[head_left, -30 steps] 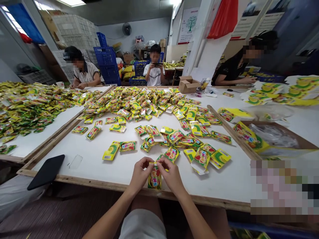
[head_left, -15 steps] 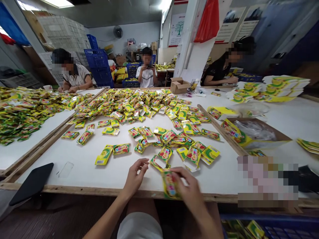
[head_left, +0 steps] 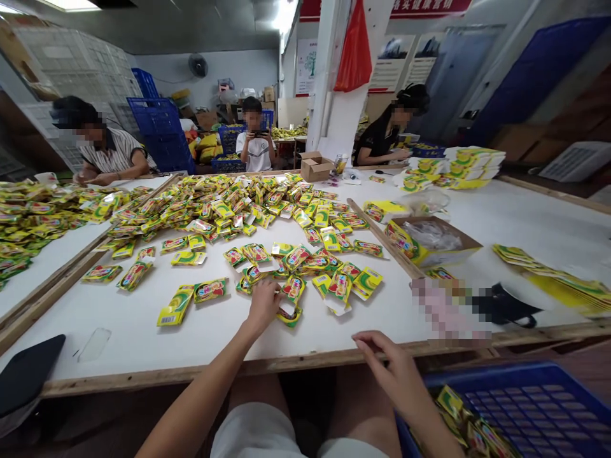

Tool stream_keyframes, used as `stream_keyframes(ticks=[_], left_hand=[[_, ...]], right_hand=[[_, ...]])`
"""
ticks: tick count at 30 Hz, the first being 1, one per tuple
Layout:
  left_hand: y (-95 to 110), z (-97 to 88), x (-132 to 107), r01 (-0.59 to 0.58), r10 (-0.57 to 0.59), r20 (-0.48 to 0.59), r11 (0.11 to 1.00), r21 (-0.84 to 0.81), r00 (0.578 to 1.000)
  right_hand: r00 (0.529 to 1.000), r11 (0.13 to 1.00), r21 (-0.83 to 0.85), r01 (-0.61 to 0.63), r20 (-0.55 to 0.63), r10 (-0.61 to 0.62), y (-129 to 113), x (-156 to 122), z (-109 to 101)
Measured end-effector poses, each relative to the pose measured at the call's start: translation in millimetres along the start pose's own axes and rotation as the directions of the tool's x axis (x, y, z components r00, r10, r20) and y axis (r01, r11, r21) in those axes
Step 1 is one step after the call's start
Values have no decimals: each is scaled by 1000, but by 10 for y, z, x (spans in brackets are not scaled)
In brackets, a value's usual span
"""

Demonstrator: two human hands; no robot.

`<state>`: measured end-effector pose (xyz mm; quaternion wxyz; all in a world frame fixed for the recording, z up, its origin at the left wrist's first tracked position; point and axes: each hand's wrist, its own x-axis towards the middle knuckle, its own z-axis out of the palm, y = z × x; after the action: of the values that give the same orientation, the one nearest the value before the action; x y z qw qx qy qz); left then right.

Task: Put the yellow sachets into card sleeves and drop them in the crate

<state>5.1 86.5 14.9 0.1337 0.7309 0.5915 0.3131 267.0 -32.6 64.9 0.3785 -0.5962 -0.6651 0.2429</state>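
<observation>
My left hand [head_left: 264,304] is over the near edge of the loose packs, fingers curved and a little apart. Its fingertips reach the side of a small yellow-green candy box [head_left: 292,290] with a white open flap; whether they touch it is hard to see. Under that flap lies another pack [head_left: 289,316]. My right hand [head_left: 386,357] hovers by the table's front edge, thumb and forefinger stretched out with nothing between them. To its lower right is a blue crate [head_left: 520,397] with several packs [head_left: 456,407] inside.
A large heap of packs [head_left: 224,203] covers the table's far part. Wooden strips [head_left: 386,242] divide the tabletop. Right of them stand an open carton [head_left: 432,242] with plastic bags and a black cloth-like item [head_left: 508,308]. A dark phone-like slab [head_left: 31,369] lies left. Three people sit beyond.
The pack in my right hand is gone from it, and that hand has moved right, towards the crate. My left hand has reached forward to the packs. The view has turned right.
</observation>
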Motion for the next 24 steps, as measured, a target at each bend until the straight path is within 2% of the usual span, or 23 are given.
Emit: stream_keyframes(ticks=[5, 7, 9, 12, 14, 16, 19, 21, 24], left_hand=[[28, -213, -22, -52, 52, -3, 998, -27, 999], [91, -394, -48, -105, 106, 13, 992, -69, 994], [181, -618, -95, -201, 213, 77, 970, -138, 974], [312, -916, -211, -280, 320, 199, 938, -206, 926], [341, -1024, -323, -252, 306, 226, 938, -237, 925], [294, -1049, -466, -178, 238, 175, 937, -301, 955], [122, -966, -743, -104, 118, 0, 875, -472, 993], [2, -857, -945, -110, 71, -91, 820, -561, 993], [-104, -663, -1179, -123, 53, -130, 777, -618, 990]], right_hand=[[993, 985, 126, 119, -4, -119, -215, 241, 402], [980, 968, 152, 200, -28, -198, -290, 353, 532], [965, 949, 180, 259, -20, -260, -371, 461, 674], [951, 922, 302, 241, 117, -286, -481, 556, 924], [932, 898, 396, 191, 216, -293, -514, 544, 1094], [928, 882, 441, 168, 231, -292, -495, 469, 1239], [957, 882, 434, 184, 127, -262, -390, 297, 1368], [964, 884, 421, 204, 70, -256, -317, 188, 1396], [967, 888, 403, 223, 21, -253, -269, 88, 1404]])
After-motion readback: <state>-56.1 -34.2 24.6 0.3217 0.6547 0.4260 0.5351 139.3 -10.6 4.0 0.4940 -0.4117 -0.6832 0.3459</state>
